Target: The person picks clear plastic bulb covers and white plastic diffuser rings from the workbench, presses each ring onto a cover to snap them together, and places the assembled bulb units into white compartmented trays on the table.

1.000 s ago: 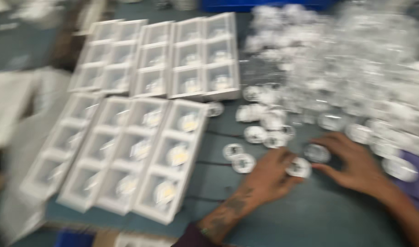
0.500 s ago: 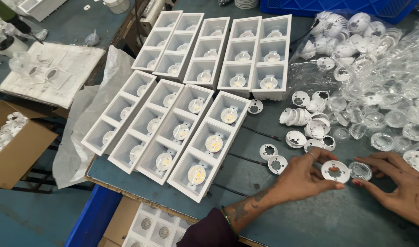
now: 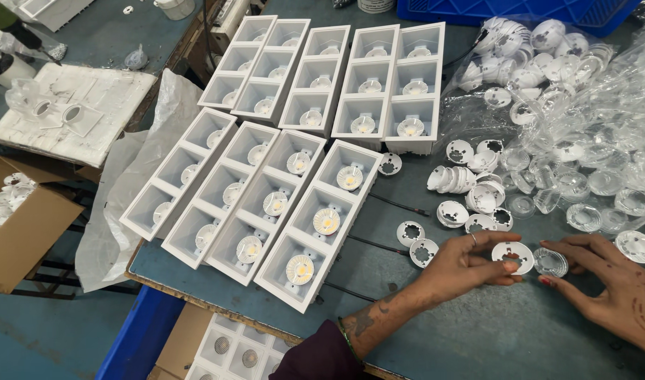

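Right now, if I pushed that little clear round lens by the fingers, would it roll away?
The small clear round plastic lens lies flat by the right hand, so it would probably slide, not roll. It looks thin and light. Its glossy surface may be slippery to pinch.

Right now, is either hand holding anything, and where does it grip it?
The left hand pinches a white plastic ring by its rim. The right hand holds a clear round lens at its edge with its fingertips.
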Action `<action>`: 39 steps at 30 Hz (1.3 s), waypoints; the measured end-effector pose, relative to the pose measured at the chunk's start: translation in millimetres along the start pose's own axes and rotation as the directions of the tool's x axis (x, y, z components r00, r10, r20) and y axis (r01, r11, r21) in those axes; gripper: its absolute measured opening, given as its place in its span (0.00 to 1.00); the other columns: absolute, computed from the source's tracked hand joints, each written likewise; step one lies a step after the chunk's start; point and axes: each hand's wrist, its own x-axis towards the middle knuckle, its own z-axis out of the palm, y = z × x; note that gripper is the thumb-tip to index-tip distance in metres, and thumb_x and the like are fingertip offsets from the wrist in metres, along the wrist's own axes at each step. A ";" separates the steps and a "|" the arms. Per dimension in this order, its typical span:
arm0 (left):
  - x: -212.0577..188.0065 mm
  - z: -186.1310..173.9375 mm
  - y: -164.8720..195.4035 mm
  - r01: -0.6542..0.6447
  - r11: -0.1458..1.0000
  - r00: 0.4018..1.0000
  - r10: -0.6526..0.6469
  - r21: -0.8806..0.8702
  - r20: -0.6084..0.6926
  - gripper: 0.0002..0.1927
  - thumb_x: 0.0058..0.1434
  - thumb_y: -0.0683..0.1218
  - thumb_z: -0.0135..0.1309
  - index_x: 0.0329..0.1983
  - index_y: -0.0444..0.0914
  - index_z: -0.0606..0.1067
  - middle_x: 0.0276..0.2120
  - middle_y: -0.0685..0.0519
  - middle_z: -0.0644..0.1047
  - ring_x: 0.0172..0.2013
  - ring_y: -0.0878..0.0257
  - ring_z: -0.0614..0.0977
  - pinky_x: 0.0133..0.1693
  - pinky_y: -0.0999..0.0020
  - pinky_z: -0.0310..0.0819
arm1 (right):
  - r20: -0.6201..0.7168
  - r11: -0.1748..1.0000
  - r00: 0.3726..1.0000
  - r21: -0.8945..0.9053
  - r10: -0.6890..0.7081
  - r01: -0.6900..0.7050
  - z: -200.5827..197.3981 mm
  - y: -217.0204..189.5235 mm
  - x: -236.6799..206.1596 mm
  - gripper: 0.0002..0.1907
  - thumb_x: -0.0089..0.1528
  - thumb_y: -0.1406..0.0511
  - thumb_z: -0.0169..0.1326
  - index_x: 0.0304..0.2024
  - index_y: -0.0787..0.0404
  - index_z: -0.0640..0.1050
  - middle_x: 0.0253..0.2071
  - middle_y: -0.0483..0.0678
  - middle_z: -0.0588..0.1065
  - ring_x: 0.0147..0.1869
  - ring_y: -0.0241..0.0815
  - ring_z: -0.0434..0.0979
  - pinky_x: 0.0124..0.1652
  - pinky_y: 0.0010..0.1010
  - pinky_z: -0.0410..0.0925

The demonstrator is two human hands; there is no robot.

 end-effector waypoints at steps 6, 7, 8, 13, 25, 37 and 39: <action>3.7 -5.6 -6.3 0.075 0.995 0.996 -0.073 -0.061 0.044 0.29 0.73 0.41 0.54 0.75 0.28 0.64 0.56 0.37 0.76 0.52 0.52 0.82 0.55 0.65 0.80 | 0.049 0.998 0.998 -0.040 0.039 -0.037 -0.6 -0.5 1.4 0.33 0.50 0.56 0.68 0.60 0.43 0.80 0.51 0.41 0.77 0.44 0.35 0.80 0.47 0.27 0.78; 3.8 -6.7 -6.9 0.083 0.994 0.995 -0.079 -0.074 0.054 0.29 0.73 0.41 0.54 0.75 0.28 0.63 0.57 0.37 0.76 0.52 0.52 0.82 0.56 0.64 0.79 | 0.069 0.996 0.995 -0.059 0.076 -0.072 -0.4 -0.1 0.9 0.33 0.51 0.55 0.69 0.60 0.42 0.79 0.50 0.41 0.78 0.45 0.35 0.80 0.48 0.27 0.78; 4.1 -8.3 -7.1 0.089 0.992 0.994 -0.084 -0.085 0.065 0.29 0.73 0.41 0.54 0.75 0.28 0.63 0.57 0.37 0.76 0.52 0.52 0.82 0.56 0.64 0.79 | 0.086 0.991 0.990 -0.076 0.113 -0.106 0.4 0.4 1.5 0.33 0.52 0.54 0.70 0.61 0.42 0.79 0.50 0.40 0.78 0.45 0.35 0.80 0.49 0.27 0.78; 7.6 -12.0 -9.7 0.039 0.993 0.995 -0.028 -0.115 0.092 0.28 0.77 0.43 0.50 0.75 0.27 0.62 0.59 0.35 0.74 0.53 0.49 0.81 0.57 0.60 0.79 | 0.006 1.000 1.000 0.019 -0.007 0.007 6.3 8.4 3.5 0.32 0.50 0.57 0.67 0.59 0.46 0.80 0.53 0.44 0.79 0.43 0.37 0.83 0.46 0.29 0.78; 8.7 -10.2 -18.5 -0.014 0.999 1.000 0.013 -0.051 -0.019 0.29 0.71 0.38 0.56 0.73 0.25 0.63 0.55 0.37 0.75 0.52 0.52 0.81 0.58 0.64 0.79 | 0.025 0.999 1.000 0.045 -0.002 0.001 4.0 5.7 5.1 0.31 0.52 0.54 0.68 0.58 0.48 0.80 0.54 0.44 0.80 0.45 0.39 0.82 0.45 0.30 0.78; 6.9 -6.6 -6.2 0.048 0.992 0.998 -0.043 -0.120 0.045 0.24 0.82 0.46 0.38 0.75 0.27 0.63 0.59 0.38 0.74 0.53 0.50 0.81 0.60 0.63 0.77 | 0.126 0.994 0.986 -0.032 0.105 -0.102 -0.8 -1.2 8.0 0.32 0.54 0.53 0.67 0.61 0.47 0.79 0.51 0.42 0.80 0.46 0.38 0.83 0.47 0.30 0.79; 6.4 -6.3 -3.9 0.045 0.990 0.998 -0.039 -0.133 0.046 0.24 0.83 0.47 0.37 0.75 0.28 0.63 0.59 0.39 0.74 0.54 0.50 0.80 0.60 0.63 0.77 | 0.142 0.991 0.981 -0.049 0.129 -0.123 -2.4 -2.4 7.9 0.32 0.54 0.52 0.67 0.61 0.46 0.79 0.51 0.41 0.80 0.46 0.38 0.81 0.47 0.29 0.79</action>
